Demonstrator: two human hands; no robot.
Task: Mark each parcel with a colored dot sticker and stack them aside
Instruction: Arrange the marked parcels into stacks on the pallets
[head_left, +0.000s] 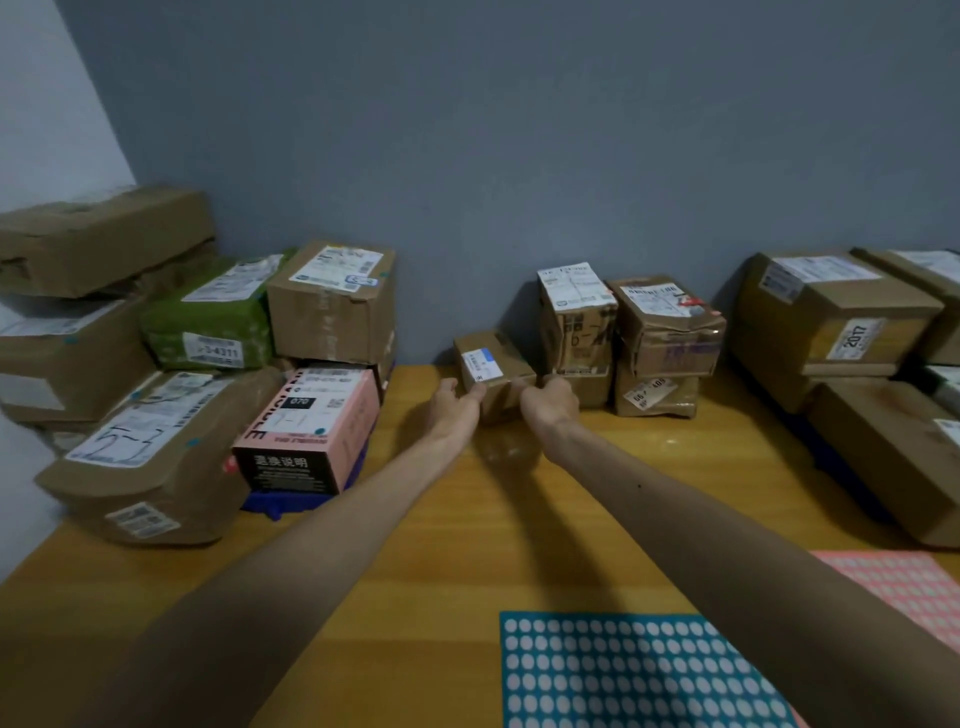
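Faced a grey wall across a yellow wooden table (415, 545). Counted at least six parcels piled at the left: four brown, one green parcel (208, 317) and one pink box (317, 426). Counted four more brown ones stacked in two pairs at the far middle, against the wall, with a tall box (574, 322) on top of the left pair. Made out at least three big brown boxes at the right, with others cut off by the edge of the view. Noted two sticker sheets at the near edge: a teal sheet (639, 670) and a pink sheet (904, 587) to its right, both covered in pale dots and partly hidden by the right forearm.

Held the small parcel (493, 364) with both hands at the far middle of the table, just left of the tall box: left hand (457, 397) on its near left corner, right hand (550, 400) on its near right corner, fingers of both curled onto the cardboard. Saw brown cardboard under shiny tape, with a white label, blue at one corner, on top. Could not tell whether resting on the table or raised.
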